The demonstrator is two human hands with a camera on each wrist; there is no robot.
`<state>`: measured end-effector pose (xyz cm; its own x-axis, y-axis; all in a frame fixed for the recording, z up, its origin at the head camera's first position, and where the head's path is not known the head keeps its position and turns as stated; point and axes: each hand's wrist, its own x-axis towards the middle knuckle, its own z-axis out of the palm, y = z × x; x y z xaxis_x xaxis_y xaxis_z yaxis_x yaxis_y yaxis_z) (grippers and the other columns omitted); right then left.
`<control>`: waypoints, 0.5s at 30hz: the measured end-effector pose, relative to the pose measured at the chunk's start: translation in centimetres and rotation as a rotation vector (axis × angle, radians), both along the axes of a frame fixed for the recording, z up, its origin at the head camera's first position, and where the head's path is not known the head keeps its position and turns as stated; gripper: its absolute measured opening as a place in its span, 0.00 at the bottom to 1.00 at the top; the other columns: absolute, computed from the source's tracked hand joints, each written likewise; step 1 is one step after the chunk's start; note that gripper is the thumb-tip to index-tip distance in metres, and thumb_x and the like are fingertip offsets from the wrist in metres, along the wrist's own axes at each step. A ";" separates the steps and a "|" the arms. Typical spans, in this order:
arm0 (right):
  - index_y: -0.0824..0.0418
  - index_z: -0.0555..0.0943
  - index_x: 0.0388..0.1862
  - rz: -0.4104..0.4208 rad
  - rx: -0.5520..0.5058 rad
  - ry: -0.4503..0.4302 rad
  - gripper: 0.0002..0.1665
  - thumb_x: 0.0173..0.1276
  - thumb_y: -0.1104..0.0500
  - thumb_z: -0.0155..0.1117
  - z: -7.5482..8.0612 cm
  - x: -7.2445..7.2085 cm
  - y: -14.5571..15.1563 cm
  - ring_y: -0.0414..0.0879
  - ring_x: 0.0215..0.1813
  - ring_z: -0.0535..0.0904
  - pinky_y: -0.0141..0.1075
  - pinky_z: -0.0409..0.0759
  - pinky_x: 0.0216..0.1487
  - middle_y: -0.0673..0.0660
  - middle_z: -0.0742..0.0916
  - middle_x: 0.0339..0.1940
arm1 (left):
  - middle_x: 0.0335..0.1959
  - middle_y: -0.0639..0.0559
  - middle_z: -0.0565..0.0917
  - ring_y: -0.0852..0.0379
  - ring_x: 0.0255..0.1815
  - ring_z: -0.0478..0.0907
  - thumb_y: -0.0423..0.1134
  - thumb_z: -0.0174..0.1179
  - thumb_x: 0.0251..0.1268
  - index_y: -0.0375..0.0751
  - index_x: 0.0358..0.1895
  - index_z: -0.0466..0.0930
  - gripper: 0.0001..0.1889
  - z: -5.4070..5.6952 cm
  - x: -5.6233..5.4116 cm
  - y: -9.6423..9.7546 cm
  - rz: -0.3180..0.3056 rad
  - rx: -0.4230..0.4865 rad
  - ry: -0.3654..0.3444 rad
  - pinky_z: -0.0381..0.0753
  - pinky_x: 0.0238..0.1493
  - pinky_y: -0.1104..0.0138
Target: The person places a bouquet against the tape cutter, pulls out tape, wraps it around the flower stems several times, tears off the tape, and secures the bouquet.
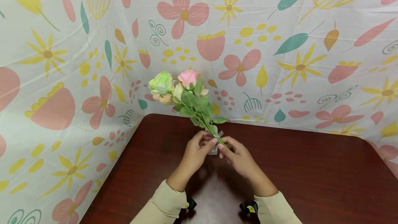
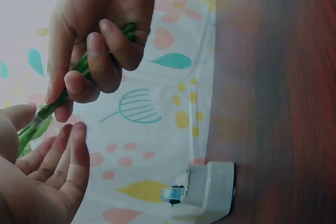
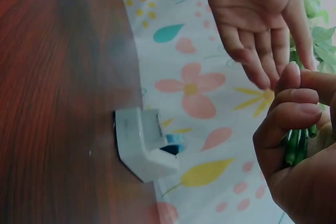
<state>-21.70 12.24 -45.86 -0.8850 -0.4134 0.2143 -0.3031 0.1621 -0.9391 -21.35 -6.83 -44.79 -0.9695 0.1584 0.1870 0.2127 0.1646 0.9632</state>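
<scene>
A bunch of roses (image 1: 199, 104) with pink, green and cream heads leans up and left from both hands. Clear tape (image 1: 220, 134) sits on the stems, one short end sticking out. My left hand (image 1: 196, 149) pinches the stems at the tape with thumb and forefinger, its other fingers loosely extended. Lower down, my right hand (image 1: 239, 155) grips the stem ends, fingers curled round them. In the right wrist view the cut green stems (image 3: 297, 145) poke out below the right hand's fingers. A pale tape dispenser (image 2: 212, 192) stands on the table beyond the hands, partly hidden by them in the head view.
The dark red-brown table (image 1: 311, 168) has a glossy top. A white cloth (image 1: 267, 27) printed with flowers and leaves hangs along its back and left edges. Black wrist bands (image 1: 248, 207) show at both cuffs.
</scene>
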 end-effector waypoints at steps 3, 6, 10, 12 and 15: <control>0.61 0.77 0.53 0.027 -0.014 0.002 0.12 0.81 0.55 0.52 0.2 0.4 -0.3 0.37 0.18 0.65 0.35 0.68 0.17 0.57 0.81 0.29 | 0.47 0.47 0.86 0.56 0.46 0.83 0.49 0.63 0.71 0.44 0.51 0.80 0.15 0.1 -0.1 -0.1 0.020 0.054 -0.003 0.82 0.47 0.65; 0.62 0.76 0.53 0.036 -0.012 -0.004 0.13 0.81 0.55 0.52 0.3 0.6 -0.6 0.36 0.18 0.65 0.34 0.67 0.17 0.58 0.81 0.30 | 0.41 0.48 0.85 0.59 0.39 0.79 0.46 0.65 0.69 0.41 0.45 0.80 0.12 0.2 -0.1 -0.1 0.036 0.100 -0.012 0.77 0.42 0.67; 0.60 0.76 0.52 0.056 -0.021 -0.013 0.11 0.81 0.55 0.52 0.3 0.7 -1.0 0.36 0.18 0.65 0.33 0.67 0.17 0.60 0.81 0.30 | 0.35 0.53 0.82 0.61 0.32 0.73 0.43 0.66 0.68 0.39 0.39 0.78 0.11 0.3 -0.2 -0.3 0.027 0.193 -0.060 0.73 0.36 0.68; 0.59 0.76 0.52 0.070 -0.026 -0.016 0.10 0.82 0.56 0.52 0.3 0.7 -1.0 0.37 0.18 0.66 0.33 0.68 0.17 0.61 0.81 0.30 | 0.33 0.54 0.81 0.60 0.30 0.70 0.42 0.67 0.68 0.39 0.37 0.77 0.11 0.4 -0.1 -0.3 0.022 0.226 -0.074 0.71 0.35 0.68; 0.60 0.75 0.51 0.108 -0.039 -0.031 0.10 0.82 0.56 0.51 0.3 0.7 -1.1 0.40 0.17 0.69 0.36 0.71 0.16 0.61 0.81 0.30 | 0.29 0.55 0.78 0.60 0.27 0.69 0.40 0.67 0.67 0.39 0.34 0.76 0.11 0.6 -0.1 -0.4 0.023 0.233 -0.067 0.71 0.32 0.69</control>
